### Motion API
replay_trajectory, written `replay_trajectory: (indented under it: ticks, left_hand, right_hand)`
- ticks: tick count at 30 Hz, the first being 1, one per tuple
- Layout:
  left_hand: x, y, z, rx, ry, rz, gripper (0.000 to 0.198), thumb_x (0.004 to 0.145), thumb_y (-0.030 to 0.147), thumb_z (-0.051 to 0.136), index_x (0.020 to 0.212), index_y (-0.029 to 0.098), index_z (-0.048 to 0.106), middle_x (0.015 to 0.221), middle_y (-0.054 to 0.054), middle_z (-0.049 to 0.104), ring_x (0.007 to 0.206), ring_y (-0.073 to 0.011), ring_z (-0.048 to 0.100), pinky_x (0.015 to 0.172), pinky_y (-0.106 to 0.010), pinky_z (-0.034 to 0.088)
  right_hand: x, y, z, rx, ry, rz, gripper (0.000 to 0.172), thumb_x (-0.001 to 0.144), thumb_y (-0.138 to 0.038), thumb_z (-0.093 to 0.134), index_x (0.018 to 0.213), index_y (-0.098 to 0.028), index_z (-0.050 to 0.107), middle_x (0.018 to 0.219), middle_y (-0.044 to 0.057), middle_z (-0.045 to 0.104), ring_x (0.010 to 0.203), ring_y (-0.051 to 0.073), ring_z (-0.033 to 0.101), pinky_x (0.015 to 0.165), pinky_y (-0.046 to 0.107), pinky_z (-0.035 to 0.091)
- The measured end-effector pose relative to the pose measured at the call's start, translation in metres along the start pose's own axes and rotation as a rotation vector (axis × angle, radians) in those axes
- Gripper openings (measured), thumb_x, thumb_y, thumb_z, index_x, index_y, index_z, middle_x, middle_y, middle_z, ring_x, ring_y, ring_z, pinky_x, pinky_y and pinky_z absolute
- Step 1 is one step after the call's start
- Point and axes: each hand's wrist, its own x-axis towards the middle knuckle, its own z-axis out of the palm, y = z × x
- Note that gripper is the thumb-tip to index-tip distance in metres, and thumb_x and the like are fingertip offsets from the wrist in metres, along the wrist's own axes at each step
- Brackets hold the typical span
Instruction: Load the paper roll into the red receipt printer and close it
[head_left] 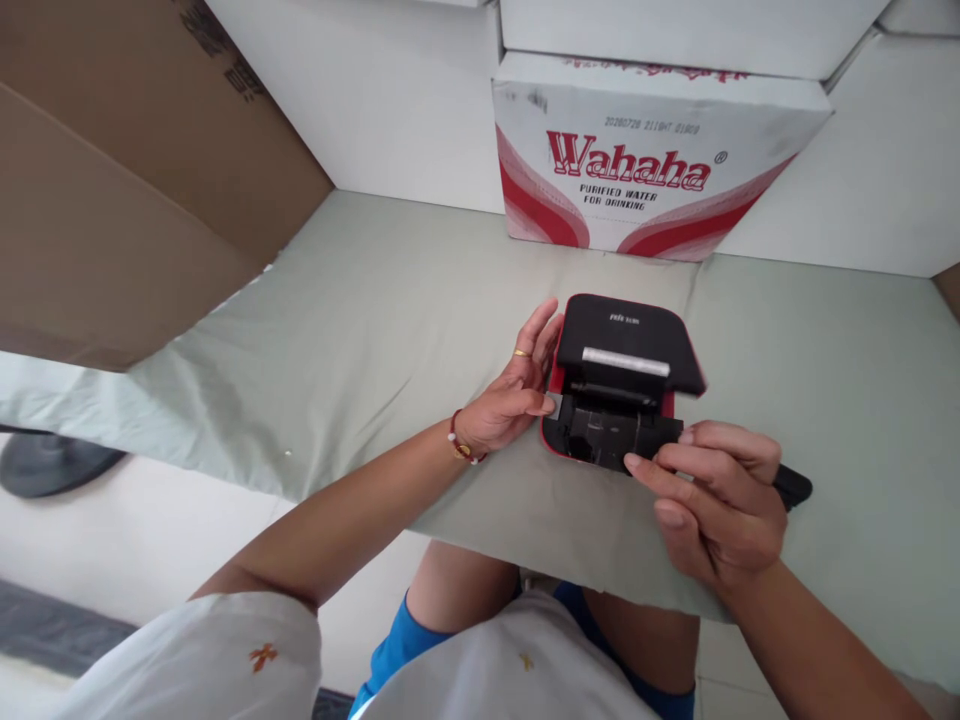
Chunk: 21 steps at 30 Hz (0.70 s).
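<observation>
A small black and red device (626, 335), which looks like a film scanner, stands on the cloth with its lid raised. Across its lower part lies a dark glossy strip (600, 437), resembling film. My left hand (517, 395) grips the device's left side, thumb in front and fingers behind. On the right, my right hand (720, 500) pinches the near right end of the strip between its fingertips. Behind that hand a black, rounded handle-like end (795, 487) sticks out. Most of it is hidden, so I cannot tell whether the hand touches it.
A pale green cloth (360, 300) covers the table. Behind the device stands a white and red Wahaba water carton (637, 170) against white boxes (405, 100). A large brown cardboard box (135, 200) is at the left. A black round base (56, 465) sits on the floor.
</observation>
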Motion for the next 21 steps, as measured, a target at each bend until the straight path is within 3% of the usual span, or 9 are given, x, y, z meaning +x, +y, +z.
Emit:
replay_trajectory:
  ticks: [3,7,11,14,18,21]
  left_hand:
    - [0.001,-0.003,-0.002,0.034,0.03,0.035,0.104,0.091,0.055,0.079,0.177,0.053,0.021,0.191,0.001,0.031,0.173,-0.0283,0.041,0.129,-0.05,0.054]
    - [0.004,-0.004,0.0,-0.002,0.02,0.065,0.086,0.089,0.059,0.082,0.168,0.046,0.05,0.186,-0.001,0.041,0.171,-0.0342,0.044,0.127,-0.053,0.054]
    - [0.008,-0.004,0.004,-0.11,0.052,0.016,0.062,0.096,0.058,0.077,0.155,0.042,0.065,0.179,-0.003,0.052,0.162,-0.0335,0.055,0.123,-0.052,0.057]
    - [0.01,-0.007,0.004,-0.109,0.093,-0.003,0.055,0.098,0.051,0.079,0.151,0.041,0.068,0.171,-0.004,0.061,0.156,-0.0296,0.061,0.122,-0.049,0.058]
    - [0.01,-0.011,0.0,0.02,0.1,0.04,0.054,0.102,0.052,0.075,0.155,0.04,0.066,0.163,-0.006,0.067,0.151,-0.0273,0.064,0.124,-0.047,0.056]
    - [0.011,-0.014,-0.002,0.229,0.09,0.141,0.055,0.108,0.057,0.064,0.161,0.039,0.06,0.157,-0.008,0.07,0.144,-0.0262,0.069,0.123,-0.047,0.056]
  right_hand:
    - [0.002,0.004,0.002,0.033,0.022,-0.037,0.04,0.104,-0.022,0.063,0.138,-0.03,0.082,0.092,0.004,0.079,0.091,0.026,0.071,0.077,0.044,0.061]
    - [0.021,0.005,-0.006,0.166,-0.036,-0.037,0.027,0.107,-0.025,0.061,0.117,-0.027,0.086,0.088,0.005,0.079,0.082,0.023,0.071,0.073,0.042,0.061]
    - [0.058,0.011,-0.016,0.239,-0.173,0.314,0.027,0.111,-0.03,0.061,0.1,-0.028,0.086,0.092,0.003,0.081,0.08,0.02,0.074,0.075,0.037,0.06]
    - [0.087,0.024,-0.008,0.119,-0.37,0.521,0.027,0.11,-0.037,0.062,0.1,-0.028,0.086,0.098,0.003,0.084,0.079,0.02,0.076,0.075,0.036,0.059]
    - [0.111,0.04,0.018,-0.321,-0.734,0.516,0.03,0.104,-0.025,0.058,0.112,-0.027,0.087,0.098,0.008,0.086,0.082,0.027,0.077,0.076,0.041,0.055]
    - [0.118,0.041,0.035,-0.521,-0.887,0.482,0.024,0.097,-0.024,0.067,0.112,-0.028,0.086,0.098,0.011,0.086,0.08,0.03,0.075,0.069,0.04,0.05]
